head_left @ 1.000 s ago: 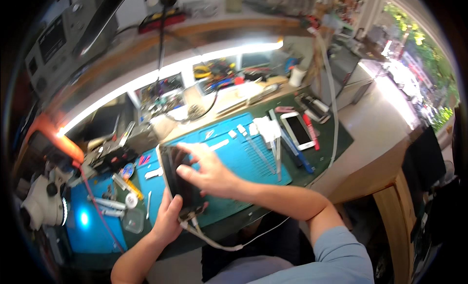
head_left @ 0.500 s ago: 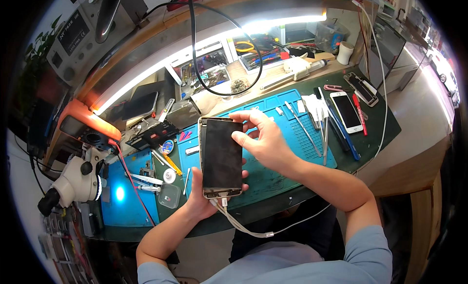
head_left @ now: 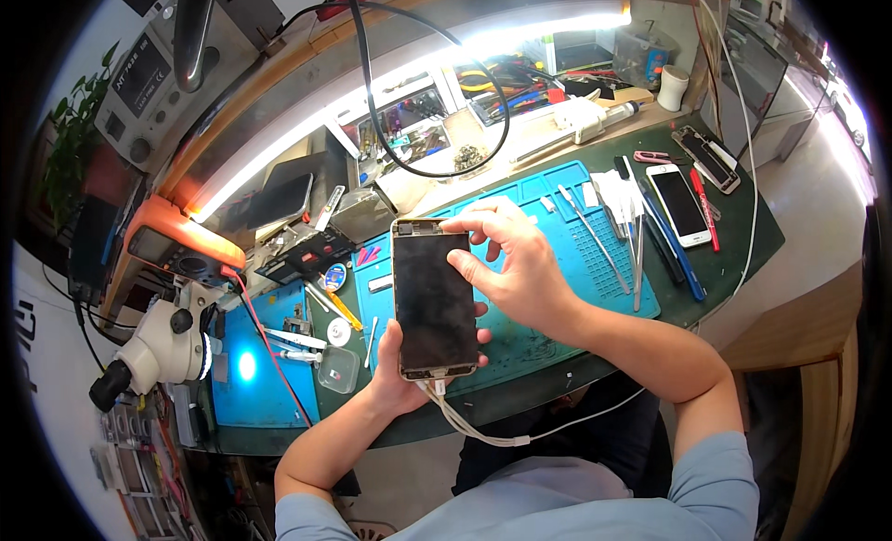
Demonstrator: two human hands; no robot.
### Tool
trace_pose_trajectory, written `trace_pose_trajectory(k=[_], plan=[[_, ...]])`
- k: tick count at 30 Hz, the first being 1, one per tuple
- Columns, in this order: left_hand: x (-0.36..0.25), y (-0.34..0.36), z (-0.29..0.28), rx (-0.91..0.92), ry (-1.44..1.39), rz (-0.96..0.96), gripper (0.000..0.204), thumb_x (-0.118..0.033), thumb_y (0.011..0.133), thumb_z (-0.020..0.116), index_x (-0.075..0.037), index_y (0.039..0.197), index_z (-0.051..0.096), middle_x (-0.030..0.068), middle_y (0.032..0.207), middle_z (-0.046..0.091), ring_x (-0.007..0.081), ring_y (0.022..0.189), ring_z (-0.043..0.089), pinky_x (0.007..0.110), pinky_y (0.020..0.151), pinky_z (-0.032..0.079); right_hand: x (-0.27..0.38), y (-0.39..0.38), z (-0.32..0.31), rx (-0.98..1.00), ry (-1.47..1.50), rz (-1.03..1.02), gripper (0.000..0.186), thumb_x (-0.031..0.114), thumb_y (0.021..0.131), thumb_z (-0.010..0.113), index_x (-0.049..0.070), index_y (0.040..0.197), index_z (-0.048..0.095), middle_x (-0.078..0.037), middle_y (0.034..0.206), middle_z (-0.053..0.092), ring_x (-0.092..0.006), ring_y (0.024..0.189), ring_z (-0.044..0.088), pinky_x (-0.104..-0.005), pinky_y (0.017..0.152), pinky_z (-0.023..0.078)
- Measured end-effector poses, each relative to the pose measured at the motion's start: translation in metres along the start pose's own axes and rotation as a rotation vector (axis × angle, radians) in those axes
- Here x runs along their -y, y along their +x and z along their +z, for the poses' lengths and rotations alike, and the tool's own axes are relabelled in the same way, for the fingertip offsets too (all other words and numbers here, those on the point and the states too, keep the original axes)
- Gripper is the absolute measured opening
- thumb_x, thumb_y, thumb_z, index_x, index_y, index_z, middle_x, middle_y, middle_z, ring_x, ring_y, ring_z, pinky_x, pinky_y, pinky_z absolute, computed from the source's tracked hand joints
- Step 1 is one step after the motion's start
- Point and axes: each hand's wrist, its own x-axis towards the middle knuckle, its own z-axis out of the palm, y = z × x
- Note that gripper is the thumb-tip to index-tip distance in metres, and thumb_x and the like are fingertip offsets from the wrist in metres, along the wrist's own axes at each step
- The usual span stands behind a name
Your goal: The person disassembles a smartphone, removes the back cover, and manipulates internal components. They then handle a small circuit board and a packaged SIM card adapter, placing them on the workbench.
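Note:
My left hand (head_left: 398, 383) holds a smartphone (head_left: 435, 304) from below, its thumb along the left side and its fingertips round the right side. The phone lies screen up, with a dark screen and bare inner parts showing at its top and bottom ends. At the upper right corner my right hand (head_left: 520, 267) is closed on the phone, thumb on the screen's edge and index finger at the top edge. A white cable (head_left: 455, 420) runs from the phone's bottom end. Beneath lies a blue repair mat (head_left: 548, 341).
Tweezers (head_left: 638, 267), pens, a white phone (head_left: 678, 204) and an opened phone (head_left: 706, 160) lie on the right. To the left stand a microscope (head_left: 158, 341) and an orange multimeter (head_left: 177, 234). A black cable loop (head_left: 367, 95) hangs above the bench.
The whole view has shifted slightly. The screen sits a little lower in the phone's frame, and more inner parts show at the top end. Both hands keep their hold.

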Motion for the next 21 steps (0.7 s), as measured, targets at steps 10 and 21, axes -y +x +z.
trace_pose_trajectory(k=[10,21], plan=[[-0.002,0.002,-0.005,0.090,-0.254,0.060,0.095,-0.078,0.090,0.034,-0.009,0.155,0.023,0.0174,0.149,0.040,0.0304,0.127,0.052,0.048,0.103,0.048,-0.017,0.009,-0.005,0.202,0.608,0.323,0.050,0.006,0.098,0.056,0.004,0.146,0.043,-0.007,0.113,0.062,-0.0121,0.099,0.059,-0.0276,0.084,0.049],[-0.007,0.000,-0.007,0.082,-0.370,0.028,0.094,-0.078,0.092,0.027,-0.006,0.153,0.026,0.0188,0.145,0.044,0.0322,0.121,0.057,0.048,0.097,0.052,-0.023,0.024,-0.022,0.561,0.842,0.283,0.061,0.017,0.098,0.062,0.007,0.151,0.035,-0.011,0.112,0.066,-0.0156,0.094,0.065,-0.0297,0.080,0.054]])
